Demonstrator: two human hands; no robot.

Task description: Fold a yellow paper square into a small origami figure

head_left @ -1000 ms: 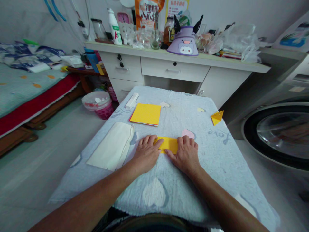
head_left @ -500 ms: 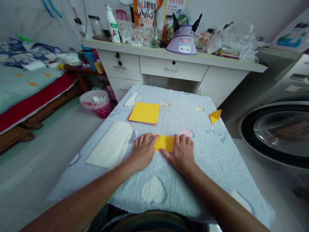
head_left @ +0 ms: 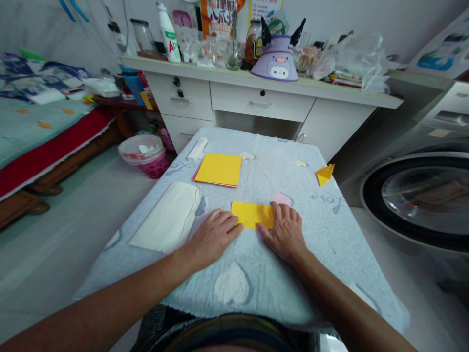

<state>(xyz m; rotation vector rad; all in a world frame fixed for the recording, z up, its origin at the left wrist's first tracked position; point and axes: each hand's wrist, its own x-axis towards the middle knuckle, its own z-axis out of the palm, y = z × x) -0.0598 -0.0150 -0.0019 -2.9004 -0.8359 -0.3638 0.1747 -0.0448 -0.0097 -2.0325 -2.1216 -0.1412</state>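
Observation:
A folded strip of yellow paper [head_left: 252,214] lies lengthwise across the cloth in front of me. My left hand [head_left: 214,238] rests at its lower left corner, fingers stretched out and fingertips on the paper, the thumb by the lower edge. Over the right end lies my right hand [head_left: 286,229], with its fingers flat and the thumb apart at the lower edge. That end is partly hidden under the fingers. Behind the strip sits a stack of square paper [head_left: 219,169] with a yellow sheet on top. A small folded yellow paper piece [head_left: 324,174] stands at the right edge.
A patterned light-blue cloth [head_left: 234,288] covers the table. On its left are a flat cream-white packet [head_left: 166,217] and a narrow white box [head_left: 198,149]. Beyond stands a cluttered white cabinet [head_left: 256,100]; a pink bin [head_left: 144,155] is left, a washing machine [head_left: 421,195] right.
My left hand has drawn back down from the strip's upper edge, baring its upper left part. My right hand has shifted slightly right, to the strip's end.

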